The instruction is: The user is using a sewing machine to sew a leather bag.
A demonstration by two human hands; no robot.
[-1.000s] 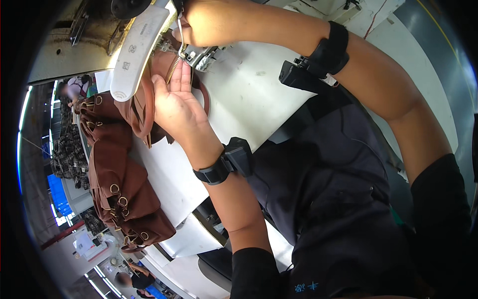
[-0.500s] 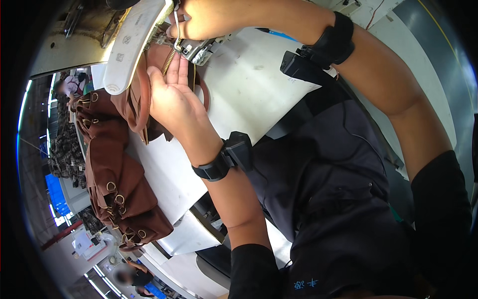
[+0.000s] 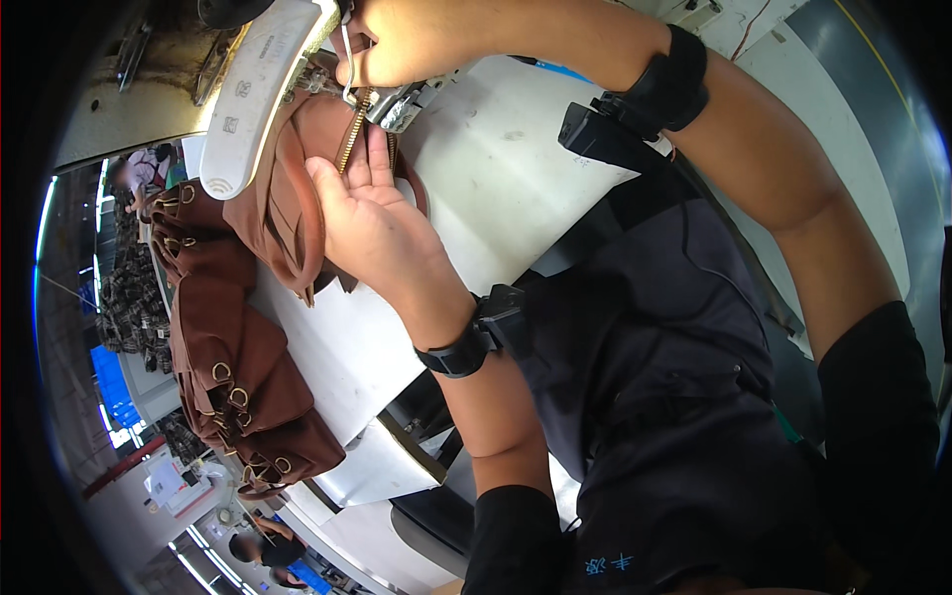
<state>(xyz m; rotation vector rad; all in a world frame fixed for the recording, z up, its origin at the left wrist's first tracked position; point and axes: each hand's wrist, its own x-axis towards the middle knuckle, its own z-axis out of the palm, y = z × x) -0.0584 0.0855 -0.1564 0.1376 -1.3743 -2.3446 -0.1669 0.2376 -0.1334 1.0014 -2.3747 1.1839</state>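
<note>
A brown leather bag (image 3: 283, 203) with a brass-toothed zipper (image 3: 353, 139) lies under the head of a sewing machine (image 3: 260, 94). My left hand (image 3: 382, 223) is palm up against the bag's near side, fingers stretched along the zipper and thumb apart by the bag's rolled handle (image 3: 310, 223). My right hand (image 3: 397, 45) is closed beside the bent metal rod (image 3: 348, 69), just above the zipper's far end. Its fingertips are partly hidden, and what they grip does not show. A shiny metal fitting (image 3: 399, 109) sits under that hand.
More brown bags with brass rings (image 3: 243, 382) are piled left of the white work table (image 3: 496, 169). Dark bundled goods (image 3: 134, 297) and a blue bin (image 3: 116, 385) lie beyond. Other people (image 3: 268, 545) are at work in the background. Black devices are strapped on both my wrists.
My left hand has shifted right and slightly toward me. The bag's handle and zipper have moved a little the same way. My right hand has barely moved.
</note>
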